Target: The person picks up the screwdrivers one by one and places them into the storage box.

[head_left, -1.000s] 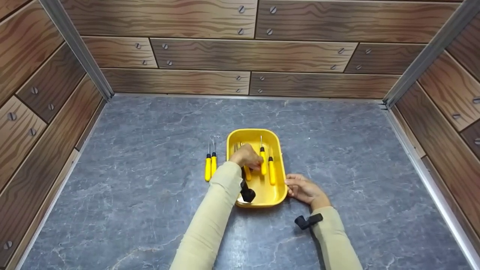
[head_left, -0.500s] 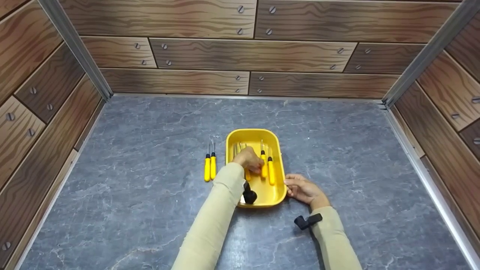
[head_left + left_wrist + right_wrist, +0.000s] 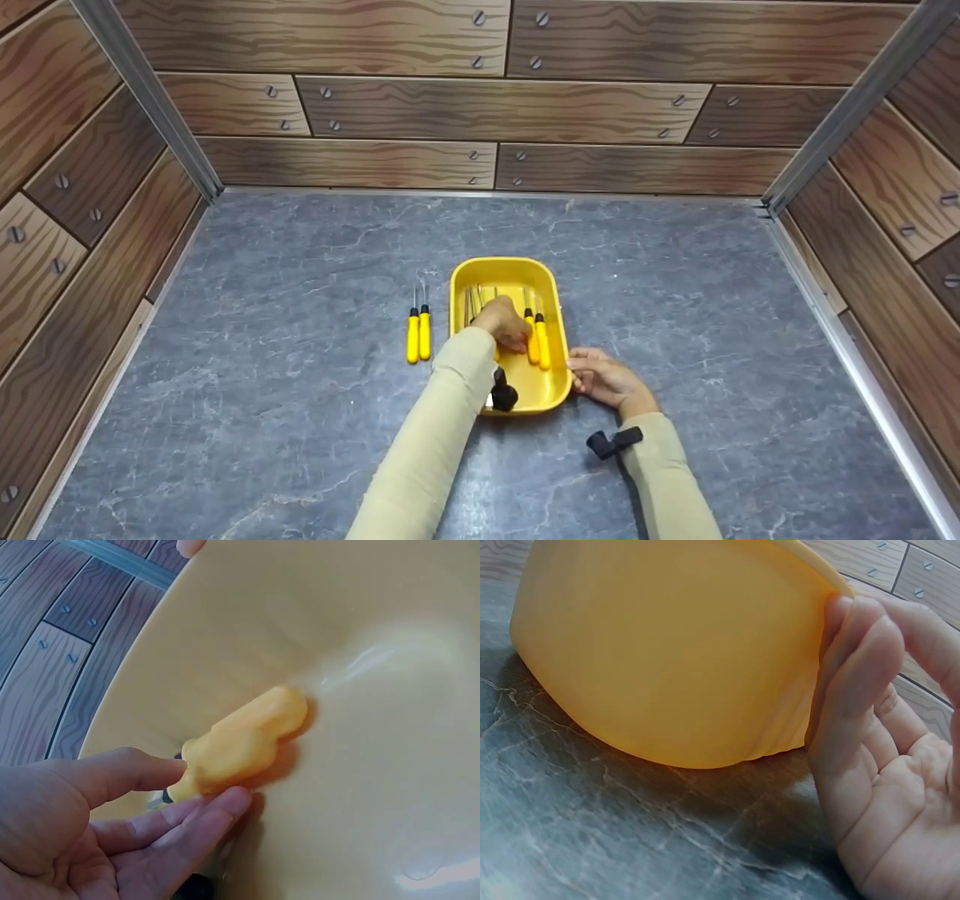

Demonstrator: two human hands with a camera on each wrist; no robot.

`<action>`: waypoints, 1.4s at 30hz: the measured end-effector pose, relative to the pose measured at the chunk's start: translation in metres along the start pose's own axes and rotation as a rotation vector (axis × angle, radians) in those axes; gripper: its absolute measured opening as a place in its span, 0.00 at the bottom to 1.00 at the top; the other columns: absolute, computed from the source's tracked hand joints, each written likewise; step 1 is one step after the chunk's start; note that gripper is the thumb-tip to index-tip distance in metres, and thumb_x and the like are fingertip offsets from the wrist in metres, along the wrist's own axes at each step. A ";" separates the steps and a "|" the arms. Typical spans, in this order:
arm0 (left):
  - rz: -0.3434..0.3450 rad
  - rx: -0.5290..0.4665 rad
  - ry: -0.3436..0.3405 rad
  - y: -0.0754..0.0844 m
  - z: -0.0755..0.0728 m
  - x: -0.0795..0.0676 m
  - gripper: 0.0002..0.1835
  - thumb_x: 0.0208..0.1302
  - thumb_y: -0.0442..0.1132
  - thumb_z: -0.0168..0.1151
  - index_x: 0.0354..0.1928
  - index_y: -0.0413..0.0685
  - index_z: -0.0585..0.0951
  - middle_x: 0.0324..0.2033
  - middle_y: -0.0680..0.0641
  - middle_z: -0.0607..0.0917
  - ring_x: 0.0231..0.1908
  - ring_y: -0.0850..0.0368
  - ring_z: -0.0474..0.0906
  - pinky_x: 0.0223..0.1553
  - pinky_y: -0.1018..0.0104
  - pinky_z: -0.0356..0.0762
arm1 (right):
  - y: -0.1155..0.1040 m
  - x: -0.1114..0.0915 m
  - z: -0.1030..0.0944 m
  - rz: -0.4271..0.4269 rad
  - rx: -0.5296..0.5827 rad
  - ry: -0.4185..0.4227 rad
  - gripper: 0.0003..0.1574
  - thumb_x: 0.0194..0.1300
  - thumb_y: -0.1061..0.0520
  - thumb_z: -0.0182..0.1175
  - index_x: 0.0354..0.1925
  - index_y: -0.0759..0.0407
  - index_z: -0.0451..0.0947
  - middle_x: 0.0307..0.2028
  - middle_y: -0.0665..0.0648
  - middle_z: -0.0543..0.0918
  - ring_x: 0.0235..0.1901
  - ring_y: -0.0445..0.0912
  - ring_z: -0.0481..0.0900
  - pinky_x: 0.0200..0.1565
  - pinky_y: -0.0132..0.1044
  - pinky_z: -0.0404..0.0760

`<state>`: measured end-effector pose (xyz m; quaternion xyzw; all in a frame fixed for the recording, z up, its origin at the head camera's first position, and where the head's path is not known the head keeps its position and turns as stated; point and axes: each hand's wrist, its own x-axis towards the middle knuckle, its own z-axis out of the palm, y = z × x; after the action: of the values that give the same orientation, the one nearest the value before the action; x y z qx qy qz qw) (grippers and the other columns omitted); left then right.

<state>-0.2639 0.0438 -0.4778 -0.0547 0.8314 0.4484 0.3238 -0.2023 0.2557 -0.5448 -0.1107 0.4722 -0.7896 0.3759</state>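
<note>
Over the yellow tray [image 3: 510,401], my left hand [image 3: 502,322] pinches a yellow-handled screwdriver [image 3: 533,345] near its black collar. This screwdriver lies side by side with another screwdriver [image 3: 543,346] along the tray's right side. Up close in the left wrist view, thumb and fingers meet at the neck of the yellow handle [image 3: 240,754]; the tip is out of view. More thin metal shafts [image 3: 469,300] show left of the hand, their handles mostly hidden by it and the sleeve. My right hand [image 3: 604,376] touches the tray's outer right wall [image 3: 675,675] with extended fingers.
Left of the tray, two more screwdrivers [image 3: 418,335] lie parallel on the grey marbled tabletop [image 3: 300,300]. Wood-patterned panels [image 3: 495,109] enclose the back and both sides, with metal strips along the edges.
My left hand has drawn the screwdriver toward the near end of the tray and closer to the one on its right. The right hand keeps its place on the tray.
</note>
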 end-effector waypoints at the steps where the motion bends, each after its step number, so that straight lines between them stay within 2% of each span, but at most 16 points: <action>1: 0.001 -0.012 -0.007 0.000 0.000 -0.001 0.12 0.56 0.28 0.61 0.17 0.42 0.72 0.08 0.49 0.76 0.11 0.61 0.75 0.38 0.66 0.87 | 0.000 0.000 0.000 -0.001 0.000 0.000 0.11 0.71 0.64 0.47 0.36 0.56 0.76 0.24 0.45 0.84 0.23 0.33 0.79 0.28 0.21 0.77; 6: -0.004 -0.001 0.005 0.001 -0.001 -0.002 0.11 0.56 0.27 0.59 0.18 0.40 0.73 0.08 0.49 0.76 0.12 0.60 0.76 0.40 0.65 0.87 | 0.000 0.000 0.001 -0.008 0.000 -0.002 0.12 0.71 0.65 0.46 0.36 0.55 0.76 0.24 0.45 0.84 0.23 0.33 0.79 0.28 0.22 0.77; 8: -0.004 0.011 0.017 0.001 -0.001 -0.002 0.10 0.56 0.27 0.59 0.19 0.40 0.73 0.10 0.47 0.78 0.16 0.58 0.81 0.40 0.65 0.87 | 0.000 0.000 0.001 -0.006 0.000 0.001 0.12 0.71 0.65 0.47 0.36 0.55 0.76 0.24 0.45 0.84 0.23 0.33 0.79 0.29 0.21 0.77; 11: 0.002 0.002 0.026 0.001 -0.002 -0.003 0.06 0.58 0.29 0.60 0.24 0.37 0.76 0.20 0.39 0.86 0.29 0.49 0.89 0.41 0.64 0.86 | 0.000 0.000 0.000 -0.002 0.005 0.007 0.12 0.71 0.65 0.47 0.35 0.55 0.76 0.25 0.46 0.84 0.23 0.33 0.80 0.29 0.21 0.78; 13: 0.009 -0.012 0.018 0.000 -0.002 -0.004 0.04 0.60 0.30 0.60 0.31 0.33 0.78 0.30 0.33 0.88 0.39 0.44 0.88 0.42 0.62 0.86 | 0.000 0.000 0.000 0.000 0.006 0.009 0.13 0.71 0.65 0.47 0.35 0.55 0.77 0.24 0.46 0.84 0.22 0.33 0.80 0.28 0.21 0.78; 15: 0.013 -0.022 0.010 0.000 -0.003 -0.005 0.08 0.61 0.31 0.59 0.37 0.29 0.79 0.38 0.31 0.86 0.44 0.42 0.85 0.44 0.62 0.86 | 0.000 0.001 0.001 0.002 0.003 0.014 0.13 0.70 0.66 0.46 0.35 0.55 0.77 0.24 0.46 0.84 0.22 0.33 0.79 0.28 0.22 0.78; 19: 0.013 -0.026 0.010 0.000 -0.004 -0.007 0.13 0.63 0.32 0.59 0.44 0.27 0.79 0.41 0.31 0.85 0.45 0.41 0.85 0.45 0.61 0.86 | 0.000 0.001 0.001 0.008 -0.006 0.029 0.14 0.70 0.66 0.46 0.34 0.55 0.77 0.24 0.45 0.83 0.22 0.33 0.79 0.28 0.22 0.77; 29: 0.020 -0.023 0.039 0.002 -0.006 -0.009 0.13 0.62 0.33 0.61 0.43 0.27 0.81 0.39 0.31 0.86 0.43 0.41 0.86 0.44 0.60 0.86 | 0.001 0.001 0.000 0.002 0.003 0.016 0.12 0.70 0.65 0.48 0.35 0.55 0.77 0.24 0.46 0.84 0.22 0.33 0.79 0.28 0.22 0.78; 36: 0.014 0.088 0.073 0.007 -0.008 -0.007 0.12 0.62 0.36 0.63 0.41 0.32 0.82 0.38 0.35 0.88 0.40 0.46 0.87 0.43 0.63 0.86 | 0.000 0.000 0.002 0.007 0.007 0.021 0.14 0.70 0.65 0.47 0.34 0.55 0.77 0.24 0.46 0.84 0.22 0.33 0.80 0.28 0.21 0.78; 42: 0.016 0.107 0.083 0.010 -0.010 -0.008 0.10 0.61 0.36 0.63 0.38 0.34 0.83 0.40 0.36 0.88 0.42 0.47 0.87 0.46 0.62 0.86 | -0.001 0.000 0.001 0.019 0.015 0.016 0.17 0.71 0.67 0.43 0.34 0.55 0.77 0.23 0.46 0.84 0.22 0.34 0.80 0.28 0.22 0.78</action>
<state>-0.2668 0.0402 -0.4621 -0.0490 0.8672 0.4033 0.2879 -0.2020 0.2557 -0.5432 -0.0974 0.4703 -0.7903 0.3804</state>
